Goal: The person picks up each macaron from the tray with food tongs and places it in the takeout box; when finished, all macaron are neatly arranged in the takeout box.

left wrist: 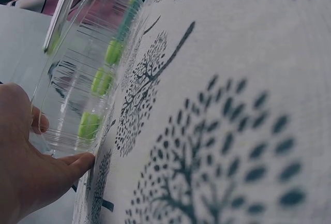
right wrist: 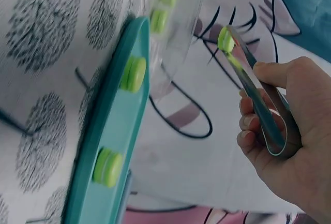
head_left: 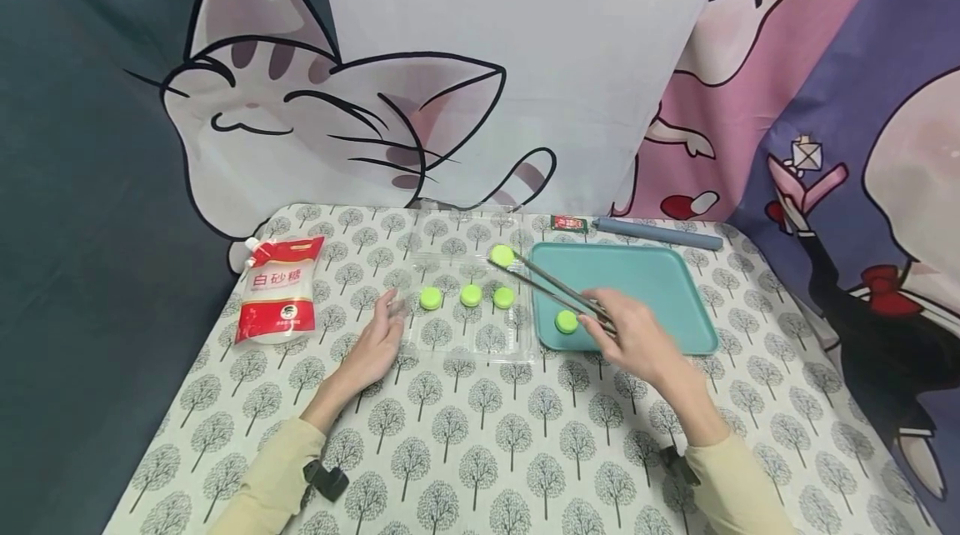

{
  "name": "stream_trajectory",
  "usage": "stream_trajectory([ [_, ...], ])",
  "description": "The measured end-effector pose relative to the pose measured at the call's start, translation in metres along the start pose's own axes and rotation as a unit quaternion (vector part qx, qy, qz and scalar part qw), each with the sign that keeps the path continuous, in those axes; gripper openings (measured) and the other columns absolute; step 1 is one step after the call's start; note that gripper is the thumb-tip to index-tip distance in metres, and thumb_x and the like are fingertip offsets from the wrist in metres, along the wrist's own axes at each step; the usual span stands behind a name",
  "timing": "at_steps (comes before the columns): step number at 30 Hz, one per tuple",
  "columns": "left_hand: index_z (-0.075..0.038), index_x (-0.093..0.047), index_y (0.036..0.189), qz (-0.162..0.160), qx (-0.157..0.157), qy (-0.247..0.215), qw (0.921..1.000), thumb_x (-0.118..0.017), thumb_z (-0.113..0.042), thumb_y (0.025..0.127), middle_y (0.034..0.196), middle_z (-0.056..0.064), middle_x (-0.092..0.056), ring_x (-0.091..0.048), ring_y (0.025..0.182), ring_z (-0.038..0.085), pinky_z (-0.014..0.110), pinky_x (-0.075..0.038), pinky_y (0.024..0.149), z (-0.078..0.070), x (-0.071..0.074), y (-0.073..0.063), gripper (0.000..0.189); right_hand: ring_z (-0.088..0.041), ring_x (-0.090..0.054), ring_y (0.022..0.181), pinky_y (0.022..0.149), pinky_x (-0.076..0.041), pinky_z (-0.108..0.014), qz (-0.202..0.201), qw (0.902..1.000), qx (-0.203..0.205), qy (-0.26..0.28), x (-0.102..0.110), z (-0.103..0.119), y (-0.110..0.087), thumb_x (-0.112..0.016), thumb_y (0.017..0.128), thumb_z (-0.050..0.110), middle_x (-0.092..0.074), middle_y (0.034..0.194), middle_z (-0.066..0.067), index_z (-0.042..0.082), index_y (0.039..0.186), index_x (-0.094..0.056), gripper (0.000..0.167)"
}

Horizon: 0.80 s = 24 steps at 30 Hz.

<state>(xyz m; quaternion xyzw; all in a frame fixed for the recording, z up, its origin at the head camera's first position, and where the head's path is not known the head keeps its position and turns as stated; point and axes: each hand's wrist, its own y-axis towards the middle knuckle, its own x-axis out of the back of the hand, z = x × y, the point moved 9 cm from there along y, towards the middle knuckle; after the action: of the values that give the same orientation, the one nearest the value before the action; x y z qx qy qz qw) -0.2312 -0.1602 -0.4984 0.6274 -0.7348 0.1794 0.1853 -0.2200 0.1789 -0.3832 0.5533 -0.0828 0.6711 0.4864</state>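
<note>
My right hand [head_left: 633, 335] holds metal tongs [head_left: 558, 289], their tips gripping a green macaron [head_left: 502, 256] above the far right part of a clear plastic box [head_left: 465, 343]. Inside that box stand three green macarons in a row, among them the middle one [head_left: 471, 295]. At the box's left wall is my left hand [head_left: 371, 343]; in the left wrist view its fingers [left wrist: 77, 166] hold the box's end. To the right lies a teal tray [head_left: 660, 285]. One macaron [head_left: 566, 321] shows on it from the head; the right wrist view shows another macaron [right wrist: 107, 167] there, hidden behind the right hand from above.
A red and white sugar pouch [head_left: 277, 289] lies at the left. The box's clear lid [head_left: 468, 231] stands open at the back. Behind the tray are a small green and red packet [head_left: 568, 223] and a grey-blue rod [head_left: 660, 233]. A cat-print curtain [head_left: 450, 2] hangs behind the table.
</note>
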Motion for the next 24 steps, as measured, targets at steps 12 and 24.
stream_trajectory([
  [12, -0.004, -0.008, 0.161, 0.0, 0.0, 0.004, 1.0, -0.032, -0.017, 0.11, 0.161, 0.026, -0.033, -0.039, 0.146, 0.044, 0.061, -0.024, 0.123, 0.001, 0.0, 0.0, 0.058, -0.023, -0.072, 0.092, 0.086, -0.063, -0.036, 0.112, 0.9909, 0.071, 0.021, -0.043, 0.04, 0.026, -0.069, 0.095, 0.014, -0.074, 0.109, -0.011, 0.001, 0.12, -0.065, 0.029],
  [24, -0.003, -0.009, 0.16, -0.004, -0.002, 0.01, 0.9999, -0.032, -0.016, 0.109, 0.16, 0.028, -0.033, -0.038, 0.145, 0.046, 0.062, -0.025, 0.123, -0.001, 0.0, 0.0, 0.058, -0.025, -0.071, 0.105, 0.101, -0.058, -0.039, 0.225, 0.9726, 0.05, 0.034, -0.083, 0.052, 0.032, -0.057, 0.103, 0.024, -0.071, 0.121, -0.014, -0.001, 0.127, -0.063, 0.035],
])
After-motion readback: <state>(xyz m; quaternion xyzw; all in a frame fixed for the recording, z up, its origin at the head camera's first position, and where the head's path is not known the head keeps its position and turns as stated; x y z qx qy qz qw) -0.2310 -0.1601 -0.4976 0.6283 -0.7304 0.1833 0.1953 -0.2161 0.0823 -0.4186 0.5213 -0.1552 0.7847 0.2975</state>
